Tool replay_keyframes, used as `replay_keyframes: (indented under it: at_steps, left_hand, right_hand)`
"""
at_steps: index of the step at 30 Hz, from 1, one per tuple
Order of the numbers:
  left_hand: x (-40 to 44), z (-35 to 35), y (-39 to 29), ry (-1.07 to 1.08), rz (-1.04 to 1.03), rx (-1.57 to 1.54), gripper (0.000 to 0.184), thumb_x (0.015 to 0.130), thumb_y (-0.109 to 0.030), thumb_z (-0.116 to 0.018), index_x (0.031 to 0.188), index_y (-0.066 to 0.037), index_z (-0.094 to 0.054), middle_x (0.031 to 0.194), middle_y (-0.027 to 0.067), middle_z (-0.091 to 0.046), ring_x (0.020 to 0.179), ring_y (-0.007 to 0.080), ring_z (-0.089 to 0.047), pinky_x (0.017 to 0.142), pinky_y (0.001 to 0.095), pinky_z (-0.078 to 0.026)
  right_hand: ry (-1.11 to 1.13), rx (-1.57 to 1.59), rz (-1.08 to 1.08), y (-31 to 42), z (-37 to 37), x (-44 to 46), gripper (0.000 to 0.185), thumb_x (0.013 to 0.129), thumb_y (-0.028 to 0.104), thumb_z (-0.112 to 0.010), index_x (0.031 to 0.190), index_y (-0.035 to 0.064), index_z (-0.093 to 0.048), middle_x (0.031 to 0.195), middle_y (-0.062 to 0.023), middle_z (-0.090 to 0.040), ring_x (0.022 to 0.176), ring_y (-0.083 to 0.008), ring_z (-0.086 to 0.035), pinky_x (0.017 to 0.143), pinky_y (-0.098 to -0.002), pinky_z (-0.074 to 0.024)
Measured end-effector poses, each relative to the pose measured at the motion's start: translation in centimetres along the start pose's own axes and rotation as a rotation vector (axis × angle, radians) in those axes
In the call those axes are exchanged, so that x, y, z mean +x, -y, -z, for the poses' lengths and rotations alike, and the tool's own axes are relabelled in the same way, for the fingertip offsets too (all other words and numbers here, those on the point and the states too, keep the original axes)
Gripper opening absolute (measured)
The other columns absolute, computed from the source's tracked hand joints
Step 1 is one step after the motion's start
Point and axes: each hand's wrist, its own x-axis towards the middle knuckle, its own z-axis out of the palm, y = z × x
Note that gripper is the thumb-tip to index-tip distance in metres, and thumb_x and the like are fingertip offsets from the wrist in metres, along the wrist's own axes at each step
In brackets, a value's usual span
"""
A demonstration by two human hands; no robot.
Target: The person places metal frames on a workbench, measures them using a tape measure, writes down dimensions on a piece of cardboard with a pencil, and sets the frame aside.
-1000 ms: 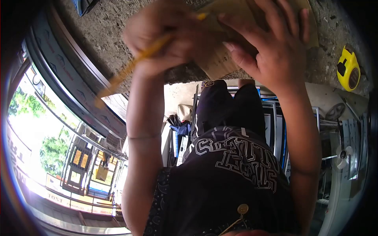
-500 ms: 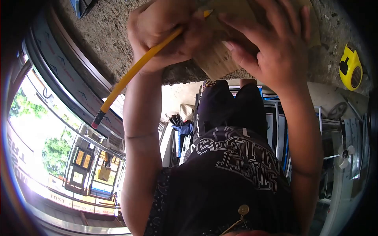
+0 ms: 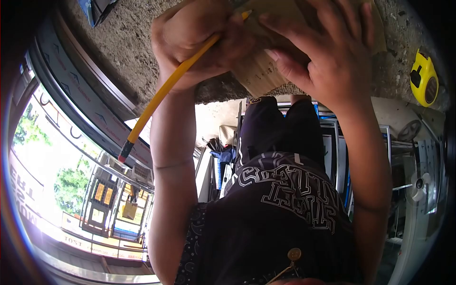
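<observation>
My left hand (image 3: pixel 194 42) is closed around a yellow pencil (image 3: pixel 164 95), whose eraser end points down to the left. The pencil's tip pokes out past my fingers, over a piece of brown cardboard (image 3: pixel 259 83). Small handwritten marks show near the cardboard's close edge, too faint to read. My right hand (image 3: pixel 332 57) lies palm down on the cardboard with fingers and thumb spread. Both hands hide much of the sheet.
A yellow tape measure (image 3: pixel 424 80) rests at right on the rough, gritty work surface (image 3: pixel 128 52). A blue-and-dark object (image 3: pixel 97 9) sits at the top left. Film-wrapped aluminum profiles (image 3: pixel 85 95) run along the left. A small fan (image 3: pixel 419 184) is at the right.
The pencil's tip has shifted slightly left, and its eraser end a little right and down, with my left hand. My right hand stays almost still on the cardboard. The view has shifted slightly.
</observation>
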Motion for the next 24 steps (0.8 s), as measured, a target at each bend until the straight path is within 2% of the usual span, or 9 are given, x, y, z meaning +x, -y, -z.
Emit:
replay_keyframes:
  at_steps: [2,4,7,13,16,24]
  left_hand:
    - [-0.3,0.2,-0.3,0.004,0.021,0.121,0.021,0.075,0.009,-0.066,0.076,-0.004,-0.049,0.068,0.008,-0.055,0.051,0.0139,-0.051,0.041,0.0263,-0.037]
    - [-0.4,0.7,-1.5,0.014,0.06,0.349,0.023,0.075,0.003,-0.072,0.08,-0.004,-0.051,0.077,0.0121,-0.068,0.062,0.0139,-0.065,0.053,0.024,-0.051]
    - [0.3,1.0,-2.1,0.121,0.091,0.424,0.023,0.074,0.004,-0.073,0.079,-0.004,-0.052,0.078,0.0128,-0.069,0.06,0.0145,-0.065,0.054,0.0242,-0.051]
    - [-0.1,0.5,-1.4,-0.002,0.104,0.266,0.026,0.073,0.006,-0.073,0.078,-0.006,-0.051,0.073,0.012,-0.067,0.058,0.0146,-0.063,0.051,0.0241,-0.049]
    - [0.2,0.7,-1.7,0.055,0.085,0.284,0.026,0.073,0.005,-0.073,0.078,-0.006,-0.05,0.071,0.0121,-0.066,0.056,0.0148,-0.063,0.05,0.0243,-0.049]
    - [0.1,0.5,-1.6,0.025,0.06,0.356,0.027,0.073,0.001,-0.075,0.078,-0.007,-0.05,0.074,0.0096,-0.068,0.057,0.0134,-0.064,0.051,0.0239,-0.05]
  right_hand:
    - [0.015,0.026,-0.02,0.2,0.2,0.1,0.036,0.067,0.042,-0.077,0.1,0.0291,-0.072,0.143,-0.0071,-0.047,0.139,-0.0374,-0.034,0.116,-0.0601,-0.0075]
    - [0.003,0.034,-0.014,0.1,0.2,0.0,0.035,0.066,0.042,-0.077,0.099,0.0287,-0.072,0.143,-0.0073,-0.048,0.139,-0.0373,-0.034,0.116,-0.0597,-0.0073]
    - [-0.01,0.04,-0.011,0.1,0.1,0.0,0.034,0.067,0.043,-0.077,0.097,0.0283,-0.073,0.142,-0.0074,-0.048,0.138,-0.0373,-0.034,0.116,-0.0595,-0.0071]
    - [0.031,0.023,-0.041,0.3,0.4,0.3,0.033,0.066,0.044,-0.077,0.095,0.0278,-0.073,0.141,-0.0069,-0.049,0.137,-0.0376,-0.035,0.116,-0.0599,-0.0075]
    - [0.057,0.015,-0.049,0.4,0.6,0.3,0.034,0.066,0.044,-0.078,0.095,0.028,-0.073,0.14,-0.0068,-0.049,0.137,-0.0375,-0.036,0.116,-0.06,-0.0077]
    - [-0.13,-0.057,0.067,-1.0,-1.7,-0.2,0.036,0.065,0.043,-0.078,0.097,0.0268,-0.072,0.139,-0.0071,-0.05,0.137,-0.0378,-0.036,0.116,-0.06,-0.0073]
